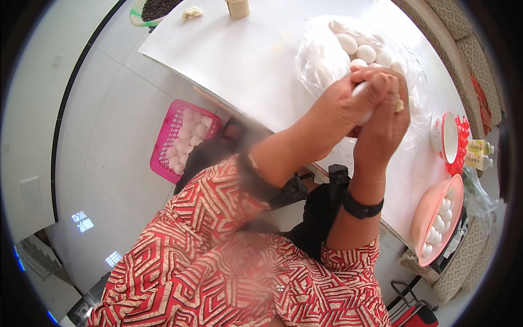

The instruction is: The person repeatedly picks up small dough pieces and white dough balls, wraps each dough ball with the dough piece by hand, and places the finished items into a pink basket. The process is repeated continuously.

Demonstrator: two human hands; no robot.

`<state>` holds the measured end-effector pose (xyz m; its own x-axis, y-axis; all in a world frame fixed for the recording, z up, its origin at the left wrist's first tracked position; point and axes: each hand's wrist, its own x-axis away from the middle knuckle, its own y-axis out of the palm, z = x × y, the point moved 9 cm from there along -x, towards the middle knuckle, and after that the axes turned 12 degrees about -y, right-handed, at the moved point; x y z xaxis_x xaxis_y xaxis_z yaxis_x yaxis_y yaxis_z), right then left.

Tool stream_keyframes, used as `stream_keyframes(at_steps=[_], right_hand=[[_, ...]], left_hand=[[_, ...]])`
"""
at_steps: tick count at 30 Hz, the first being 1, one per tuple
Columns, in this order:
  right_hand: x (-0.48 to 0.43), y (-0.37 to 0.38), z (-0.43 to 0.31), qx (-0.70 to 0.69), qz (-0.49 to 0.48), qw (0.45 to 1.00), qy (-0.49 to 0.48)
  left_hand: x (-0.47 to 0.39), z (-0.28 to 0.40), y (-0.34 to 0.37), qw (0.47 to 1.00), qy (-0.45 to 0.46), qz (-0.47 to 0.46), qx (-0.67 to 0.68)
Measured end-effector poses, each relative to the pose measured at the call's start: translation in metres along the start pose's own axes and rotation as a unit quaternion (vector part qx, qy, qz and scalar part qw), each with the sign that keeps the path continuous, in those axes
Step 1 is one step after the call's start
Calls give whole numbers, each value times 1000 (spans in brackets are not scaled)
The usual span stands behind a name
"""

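Above the white table [253,69], my left hand [351,96] and my right hand [386,116] are clasped together around a white egg [359,89], which shows partly between them. A small pale yellowish scrap [399,105] sticks out at the fingers of my right hand; its material is unclear. Right behind the hands, an open clear plastic bag [322,53] holds several white eggs [365,53]. The fingers overlap, so part of the egg and the inner sides of both palms are hidden.
A pink plastic basket [160,139] of eggs stands low at the left. At the table's right side are a pink basin [421,216] with eggs, a white bowl [449,137] and bottles [476,154]. A brown cylinder [238,9] and a crumpled pale piece [192,12] lie farther back.
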<state>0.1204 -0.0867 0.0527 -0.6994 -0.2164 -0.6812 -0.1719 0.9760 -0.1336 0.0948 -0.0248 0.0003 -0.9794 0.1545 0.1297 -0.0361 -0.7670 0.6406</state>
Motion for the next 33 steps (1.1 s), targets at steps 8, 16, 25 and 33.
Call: stream_keyframes(at_steps=[8,16,25,33], right_hand=[[2,3,-3,56,-52,996,41],[-3,-21,11,21,18,999,42],[2,6,-8,63,-25,998,-5],[6,-20,16,-3,81,992,101]], left_hand=[[-6,-2,-9,994,-5,-15,108],[-2,-6,8,999,-7,-46,23],[-3,-10,-11,994,-72,46,70],[-2,-9,0,998,-43,-38,-15]])
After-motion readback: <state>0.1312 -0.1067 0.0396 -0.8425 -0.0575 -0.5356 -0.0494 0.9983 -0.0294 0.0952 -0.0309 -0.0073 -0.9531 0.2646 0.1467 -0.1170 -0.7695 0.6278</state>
